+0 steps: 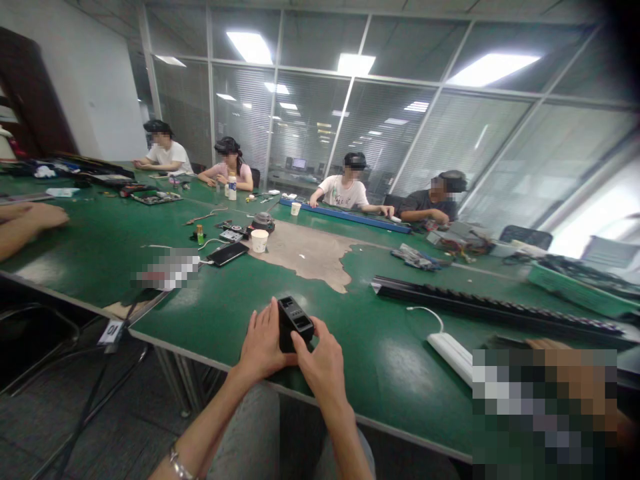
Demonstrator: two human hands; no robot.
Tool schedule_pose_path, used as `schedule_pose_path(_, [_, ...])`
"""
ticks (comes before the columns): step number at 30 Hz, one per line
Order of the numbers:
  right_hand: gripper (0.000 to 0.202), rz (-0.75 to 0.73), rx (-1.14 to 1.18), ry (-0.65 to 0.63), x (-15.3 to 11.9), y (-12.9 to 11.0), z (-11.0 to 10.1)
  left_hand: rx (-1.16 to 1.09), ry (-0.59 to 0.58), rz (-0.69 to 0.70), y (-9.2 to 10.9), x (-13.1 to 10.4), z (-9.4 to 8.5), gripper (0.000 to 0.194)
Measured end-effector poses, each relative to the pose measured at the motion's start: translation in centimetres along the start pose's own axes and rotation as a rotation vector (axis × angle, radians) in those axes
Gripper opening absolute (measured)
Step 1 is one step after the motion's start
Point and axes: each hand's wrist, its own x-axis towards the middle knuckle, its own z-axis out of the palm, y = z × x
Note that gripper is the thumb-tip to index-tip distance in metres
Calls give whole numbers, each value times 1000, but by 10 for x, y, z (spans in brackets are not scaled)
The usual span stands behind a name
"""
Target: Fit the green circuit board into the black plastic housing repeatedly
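Note:
A small black box-shaped device (296, 315) stands near the front edge of the green table, its top face with slots or openings tilted toward me. My left hand (263, 341) lies along its left side, fingers stretched up against it and thumb low in front. From the right, my right hand (323, 357) grips it, with the thumb on the near face and the fingers around the far right corner. Both palms hide the lower part of the device, so I cannot tell whether its base touches the table.
Ahead lie a black phone (227, 253), a paper cup (259, 241) and a torn brown sheet (315, 250). A white power strip (450, 357) and a long black rail (480, 310) are at right. Several people sit around the table (210, 323); a co-worker's hands (37, 219) rest at left.

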Motion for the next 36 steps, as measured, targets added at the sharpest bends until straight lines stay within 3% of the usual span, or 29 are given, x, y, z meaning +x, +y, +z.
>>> schedule_pose_path(5, [38,-14,-100,-63,3,-2,-5,-17,-11,-9,4,0,-5,125])
schedule_pose_path(10, [43,20,-104,-147,0,13,2,5,-14,-17,5,0,-5,127])
schedule_pose_path(15, [68,-21,-41,-38,-7,27,18,29,-51,0,2,1,-2,115])
schedule_pose_path(20, [49,12,34,88,-14,24,29,59,-73,-5,2,3,1,108])
schedule_pose_path(24, [45,52,28,138,-19,20,31,85,-67,-12,2,3,2,103])
schedule_pose_path(29, [47,55,104,156,-15,16,25,88,-86,6,1,3,2,107])
schedule_pose_path(36, [49,93,229,263,5,19,-5,85,-118,8,2,4,-1,117])
